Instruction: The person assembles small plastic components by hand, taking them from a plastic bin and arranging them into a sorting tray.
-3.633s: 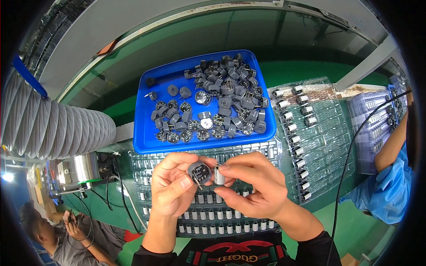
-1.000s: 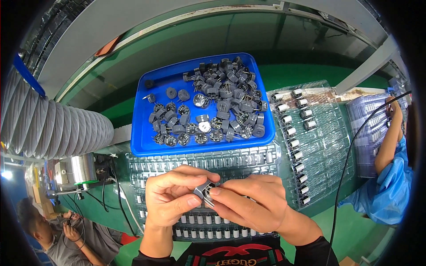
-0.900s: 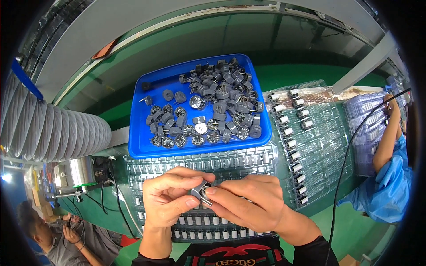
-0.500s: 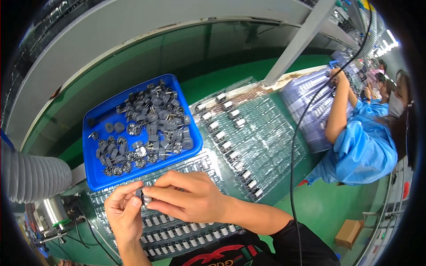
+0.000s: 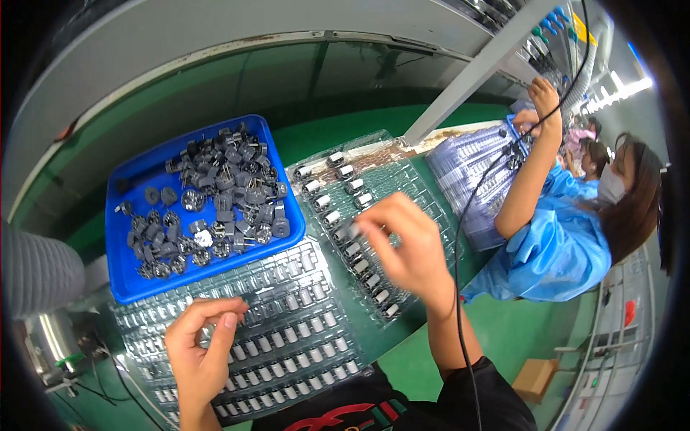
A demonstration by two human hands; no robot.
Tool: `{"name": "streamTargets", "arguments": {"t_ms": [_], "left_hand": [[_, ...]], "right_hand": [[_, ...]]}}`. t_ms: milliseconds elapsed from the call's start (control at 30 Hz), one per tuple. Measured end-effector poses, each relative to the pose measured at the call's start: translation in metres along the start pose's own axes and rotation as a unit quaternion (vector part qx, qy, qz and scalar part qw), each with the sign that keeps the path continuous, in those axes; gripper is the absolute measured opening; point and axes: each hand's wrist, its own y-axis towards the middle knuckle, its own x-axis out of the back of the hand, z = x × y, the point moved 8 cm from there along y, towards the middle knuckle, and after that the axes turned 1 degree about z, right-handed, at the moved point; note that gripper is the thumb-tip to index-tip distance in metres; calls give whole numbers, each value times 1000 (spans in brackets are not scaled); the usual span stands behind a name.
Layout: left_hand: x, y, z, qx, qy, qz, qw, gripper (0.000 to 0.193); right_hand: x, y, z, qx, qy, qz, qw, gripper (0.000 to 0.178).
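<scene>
My left hand [image 5: 200, 345] hovers above the near clear tray [image 5: 284, 255]. Its fingers are loosely curled, thumb and forefinger tips a little apart, with no part visible between them. White cylindrical parts with dark ends [image 5: 289, 335] fill several of the tray's rows. To the right, my right hand [image 5: 410, 248] is over the second clear tray [image 5: 413, 183]. Its thumb and forefinger pinch what looks like a small grey cylindrical part [image 5: 351, 230], smeared by motion, beside a row of similar white parts [image 5: 361, 266]. The hand hides some of that tray.
A blue bin [image 5: 115, 251] behind the near tray holds many dark grey round parts with metal pins [image 5: 237, 176]. A black cable [image 5: 465, 237] hangs near my right arm. A co-worker in a blue smock [image 5: 553, 248] works at stacked clear trays [image 5: 467, 179]. A grey duct [image 5: 43, 273] stands left.
My hands were together, holding a small dark and silvery part. My right hand has moved away to the right over the second tray, while my left hand stays over the near tray.
</scene>
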Motion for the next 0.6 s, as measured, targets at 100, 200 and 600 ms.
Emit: {"name": "streamTargets", "arguments": {"t_ms": [100, 200, 600], "left_hand": [[-5, 7, -23, -127, 223, -27, 966, 12], [8, 10, -25, -168, 289, -101, 937, 14], [65, 17, 13, -38, 498, -213, 840, 42]], "right_hand": [[7, -14, -60, -51, -130, -3, 990, 7], [6, -19, -69, -61, -161, 12, 985, 6], [-11, 0, -55, 5, -274, 121, 954, 5]]}}
